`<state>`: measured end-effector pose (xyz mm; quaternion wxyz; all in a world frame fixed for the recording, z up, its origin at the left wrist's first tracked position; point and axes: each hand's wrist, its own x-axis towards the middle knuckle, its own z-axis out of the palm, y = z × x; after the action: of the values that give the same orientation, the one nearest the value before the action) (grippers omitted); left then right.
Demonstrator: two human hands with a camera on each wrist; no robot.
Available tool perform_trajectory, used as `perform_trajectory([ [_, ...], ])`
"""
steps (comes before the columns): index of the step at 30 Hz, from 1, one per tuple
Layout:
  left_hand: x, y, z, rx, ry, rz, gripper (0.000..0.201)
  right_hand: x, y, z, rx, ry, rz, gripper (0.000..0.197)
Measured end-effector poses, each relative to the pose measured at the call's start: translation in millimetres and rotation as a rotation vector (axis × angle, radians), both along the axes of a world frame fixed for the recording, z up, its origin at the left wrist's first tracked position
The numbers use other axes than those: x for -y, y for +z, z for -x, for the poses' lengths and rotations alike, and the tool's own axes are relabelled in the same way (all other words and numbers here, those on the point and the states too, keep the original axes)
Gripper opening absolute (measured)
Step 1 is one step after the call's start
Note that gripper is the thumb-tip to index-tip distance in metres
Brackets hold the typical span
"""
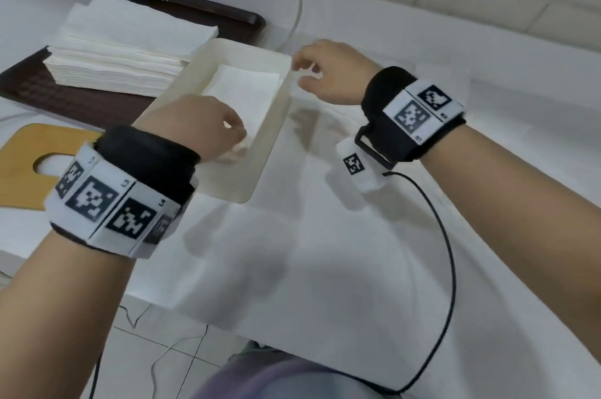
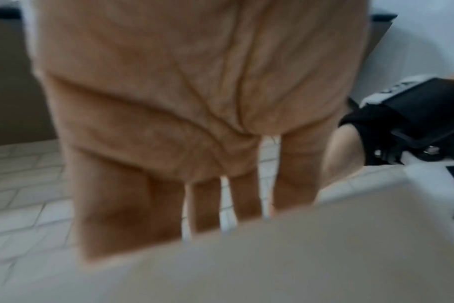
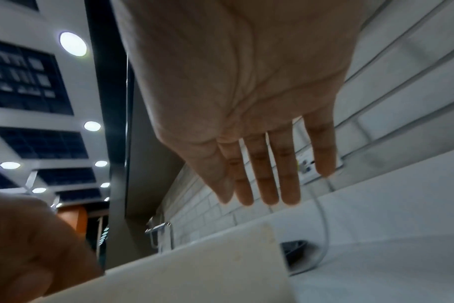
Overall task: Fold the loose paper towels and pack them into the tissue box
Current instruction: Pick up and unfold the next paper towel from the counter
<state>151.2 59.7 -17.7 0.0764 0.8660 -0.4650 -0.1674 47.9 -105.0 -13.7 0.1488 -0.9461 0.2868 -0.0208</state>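
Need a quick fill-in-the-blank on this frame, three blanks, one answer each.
1. The stack of paper towels sits on a dark ___.
2. One folded towel lies inside the cream ___.
3. The wooden board lies nearest the person's ___ hand.

Missing words: tray; box; left

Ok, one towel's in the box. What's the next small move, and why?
Probably lift the left hand out and reach for the stack: a folded towel already lies flat in the tissue box, and the right hand looks open, holding nothing.
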Motion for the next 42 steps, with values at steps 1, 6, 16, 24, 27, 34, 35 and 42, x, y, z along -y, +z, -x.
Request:
perform_trajectory([
  [1, -2.2, -0.4, 7.6, 0.052, 0.012, 0.134, 0.027, 2.2, -1.5, 22.5, 0.019, -0.050, -0.010, 0.025],
  [6, 2.5, -10.9, 63.2, 0.054, -0.134, 0.660, 0.017, 1.4, -28.9, 115.2, -0.405, -0.196, 0.069, 0.028],
  [16, 64.0, -52.6, 103.3, -0.093, -0.301, 0.287, 0.023, -7.9, -65.9, 155.0, -0.582, -0.144, 0.113, 0.043],
  [24, 93.7, -50.1, 115.6, -0.126, -0.401, 0.087, 0.036, -9.8, -67.2, 149.9, -0.560, -0.036, 0.356, 0.031],
  [27, 101.9, -49.4, 115.8, -0.109, -0.443, 0.020, 0.051, -1.2, -58.5, 153.0, -0.293, -0.124, 0.295, 0.024],
  [34, 118.8, -27.0, 112.8, -0.362, -0.388, 0.521, 0.011, 12.5, -14.7, 170.7, 0.602, -0.362, -0.163, 0.009],
  [35, 120.4, -20.8, 113.8, -0.419, -0.362, 0.601, 0.011, 14.9, -12.0, 173.5, 0.663, -0.369, -0.182, 0.009],
  [42, 136.2, -2.6, 122.6, -0.791, -0.367, 0.922, 0.014, 21.7, -15.6, 181.6, 0.914, -0.536, -0.170, 0.025],
])
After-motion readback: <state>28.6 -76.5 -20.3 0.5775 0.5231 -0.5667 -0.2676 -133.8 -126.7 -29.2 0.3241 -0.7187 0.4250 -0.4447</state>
